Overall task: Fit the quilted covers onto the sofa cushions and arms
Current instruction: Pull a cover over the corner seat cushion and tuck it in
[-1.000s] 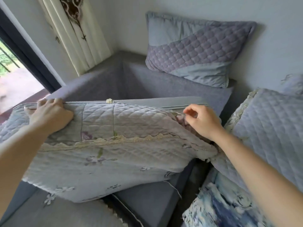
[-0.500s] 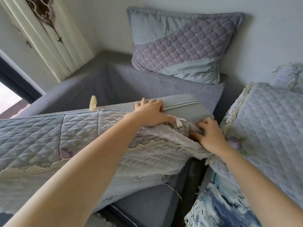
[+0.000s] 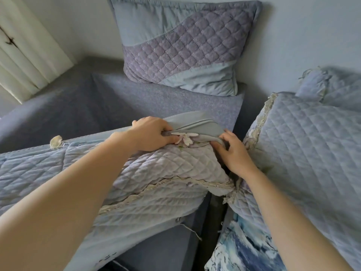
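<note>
A pale blue quilted cover (image 3: 160,169) with a lace seam lies over a grey seat cushion (image 3: 195,122) that is lifted on its edge. Only the cushion's right corner shows bare. My left hand (image 3: 154,133) grips the cover's top edge near that corner, fingers curled around a white flower trim. My right hand (image 3: 232,151) holds the cover's right end just below the cushion corner, fingers bent into the fabric.
A quilted purple-and-blue pillow (image 3: 183,45) leans against the wall on the grey sofa base (image 3: 166,98). A second cushion in a blue quilted cover (image 3: 312,149) stands on the right. Blue patterned fabric (image 3: 244,249) lies below it. Cream curtains (image 3: 23,55) hang at left.
My left hand slid from the cover's left end to its right corner, beside my right hand. The cover edge has come further over the cushion's right corner. The view has moved closer.
</note>
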A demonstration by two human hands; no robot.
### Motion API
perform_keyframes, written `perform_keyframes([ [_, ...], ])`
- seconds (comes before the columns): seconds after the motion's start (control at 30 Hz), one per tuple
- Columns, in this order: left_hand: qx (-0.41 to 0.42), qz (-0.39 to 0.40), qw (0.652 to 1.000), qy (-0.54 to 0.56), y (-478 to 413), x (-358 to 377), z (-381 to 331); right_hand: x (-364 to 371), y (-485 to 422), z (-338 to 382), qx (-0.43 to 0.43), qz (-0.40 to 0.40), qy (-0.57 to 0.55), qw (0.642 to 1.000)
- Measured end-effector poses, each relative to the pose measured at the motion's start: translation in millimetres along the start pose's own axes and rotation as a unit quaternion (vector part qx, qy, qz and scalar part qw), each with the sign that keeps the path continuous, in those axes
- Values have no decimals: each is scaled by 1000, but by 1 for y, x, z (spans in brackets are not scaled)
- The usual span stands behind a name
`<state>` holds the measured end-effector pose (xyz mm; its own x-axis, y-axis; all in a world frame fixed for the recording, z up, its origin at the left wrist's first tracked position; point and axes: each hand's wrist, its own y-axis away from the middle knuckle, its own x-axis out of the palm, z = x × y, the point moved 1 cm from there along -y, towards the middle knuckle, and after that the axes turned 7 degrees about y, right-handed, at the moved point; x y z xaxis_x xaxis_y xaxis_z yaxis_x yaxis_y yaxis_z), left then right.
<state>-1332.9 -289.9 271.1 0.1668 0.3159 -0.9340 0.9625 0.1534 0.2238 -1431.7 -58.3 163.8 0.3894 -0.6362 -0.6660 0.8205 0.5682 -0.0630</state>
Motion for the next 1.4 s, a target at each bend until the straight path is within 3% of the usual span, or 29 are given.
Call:
perform_keyframes([
  [0.2,40,-42,997,-43,4,-4,0,-2,1,4,-34,-43,43,998],
  [0.33,33,34,998,30,17,-5,8,-4,22,9,-43,-39,-11,998],
  [0.43,37,100,984,142,16,5,-1,-23,26,2,-22,32,-53,998],
  [0.57,6,196,974,111,-19,21,-39,-33,19,-7,5,73,-76,994],
  [0.73,32,215,971,101,-52,33,-71,-44,9,-8,29,130,-102,986],
  [0.83,47,228,966,113,-56,39,-76,-51,8,-10,9,157,-64,986],
  [0.97,53,225,961,154,-54,35,-63,-49,19,-29,0,83,49,995],
  [1.1,53,196,960,191,-57,29,-43,-58,15,-47,-82,91,279,952],
  [1.17,47,198,958,203,-60,28,-40,-55,9,-49,-85,86,307,944],
  [1.3,43,208,956,203,-65,32,-40,-37,4,-32,66,101,80,990],
  [1.4,42,204,958,197,-66,33,-42,-26,18,-24,68,54,4,996],
])
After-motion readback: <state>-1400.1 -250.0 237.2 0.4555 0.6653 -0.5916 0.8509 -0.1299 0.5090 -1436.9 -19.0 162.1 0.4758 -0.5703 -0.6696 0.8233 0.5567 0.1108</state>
